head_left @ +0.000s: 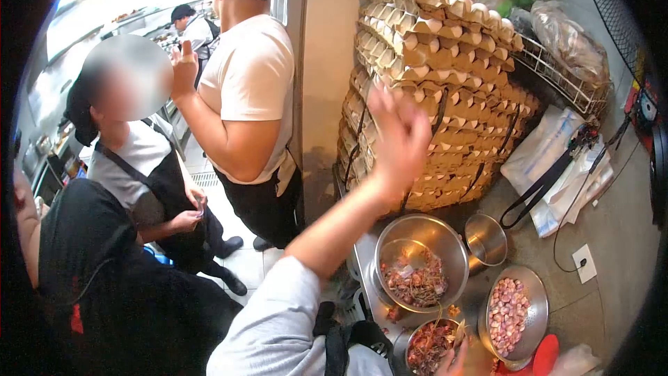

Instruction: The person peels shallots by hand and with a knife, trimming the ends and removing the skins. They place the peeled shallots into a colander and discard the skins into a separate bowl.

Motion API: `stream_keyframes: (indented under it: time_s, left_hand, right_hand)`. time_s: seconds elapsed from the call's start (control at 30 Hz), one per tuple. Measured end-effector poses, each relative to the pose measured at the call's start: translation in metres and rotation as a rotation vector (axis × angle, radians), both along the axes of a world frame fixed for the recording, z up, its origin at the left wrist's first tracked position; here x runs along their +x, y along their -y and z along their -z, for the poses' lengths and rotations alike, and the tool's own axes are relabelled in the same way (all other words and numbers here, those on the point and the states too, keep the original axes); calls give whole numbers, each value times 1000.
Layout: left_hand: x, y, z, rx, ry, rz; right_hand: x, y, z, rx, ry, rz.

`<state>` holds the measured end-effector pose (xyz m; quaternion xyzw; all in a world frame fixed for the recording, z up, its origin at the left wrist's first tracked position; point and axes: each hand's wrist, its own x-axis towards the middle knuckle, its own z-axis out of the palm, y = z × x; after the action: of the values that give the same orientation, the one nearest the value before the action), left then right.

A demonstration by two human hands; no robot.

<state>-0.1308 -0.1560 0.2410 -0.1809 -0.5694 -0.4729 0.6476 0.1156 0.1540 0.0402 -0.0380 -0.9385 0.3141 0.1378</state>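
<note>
My left hand [400, 132] is raised in front of the stacked egg trays [452, 104], blurred, its fingers loosely bent and apart with nothing seen in them. Low in the view, my right hand [456, 361] is partly cut off beside a bowl of reddish peels [430, 349]. Its fingertips are pinched around something too small to make out, close to a dry yellowish piece. Above that bowl stands a large steel bowl [456, 244] holding shallots and dry stalks. A colander [539, 306] to the right holds peeled shallots [509, 315].
An empty-looking steel pot [486, 240] stands by the large bowl. Behind are a wire basket [557, 73] with plastic bags, white bags [557, 167] and a wall socket [584, 263]. Several people in aprons, one a nearby person [149, 188], stand at the left. A red object [546, 355] lies below the colander.
</note>
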Motion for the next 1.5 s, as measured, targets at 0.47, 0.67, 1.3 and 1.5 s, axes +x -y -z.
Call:
stream_keyframes:
  time_s: [0.47,0.67,1.3,1.5]
  left_hand:
    - [0,105,-129,410,317,582]
    - [85,-15,-17,-598,436,768]
    - [135,-151,198,289,1461,1938]
    - [137,-160,206,424,1417,1805]
  right_hand:
    - [4,18,-56,110,-17,-138]
    - [-1,0,3,-244,-134,-117]
    - [12,22,19,-727,-111,-133]
    - [7,18,9,-504,-146,-169]
